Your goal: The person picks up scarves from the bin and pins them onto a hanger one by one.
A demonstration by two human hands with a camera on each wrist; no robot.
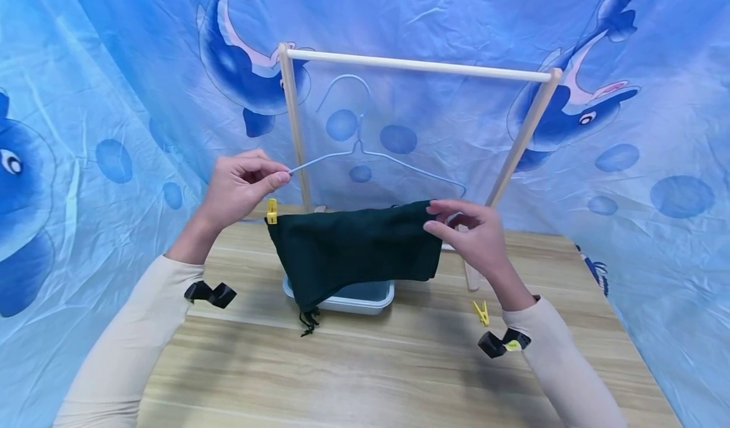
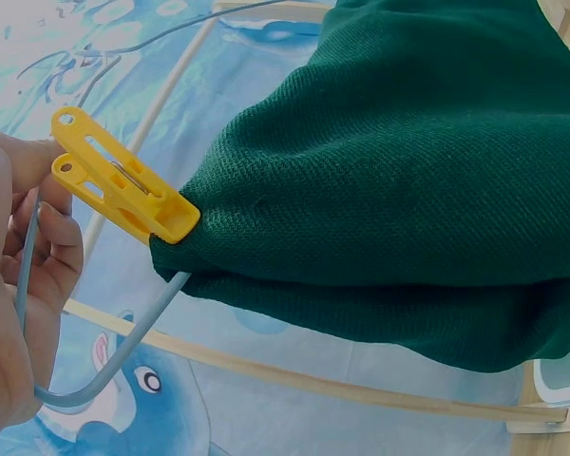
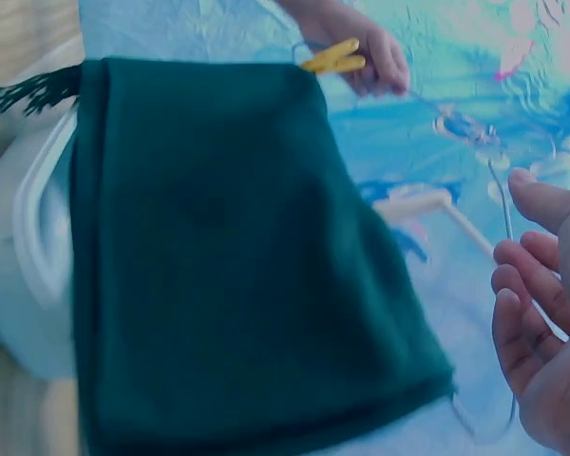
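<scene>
A dark green scarf (image 1: pixel 359 247) with a fringe hangs folded over the lower bar of a light blue wire hanger (image 1: pixel 327 156). One yellow clothespin (image 2: pixel 128 180) clips the scarf's left upper corner to the hanger. My left hand (image 1: pixel 242 184) pinches the hanger's left shoulder between thumb and fingers. By the scarf's right upper corner is my right hand (image 1: pixel 470 231), its thumb apart from loosely bent fingers; in the right wrist view that hand (image 3: pixel 551 304) is beside the hanger wire and off the cloth. Another yellow clothespin (image 1: pixel 481 313) lies on the table below it.
Behind the hanger stands a wooden rack with a pale top rail (image 1: pixel 416 65) and two slanted posts. Beneath the scarf, a light blue-white plastic basin (image 1: pixel 365 304) sits on the wood-grain table (image 1: pixel 342 377). Blue dolphin-print curtains (image 1: pixel 644 117) surround the table.
</scene>
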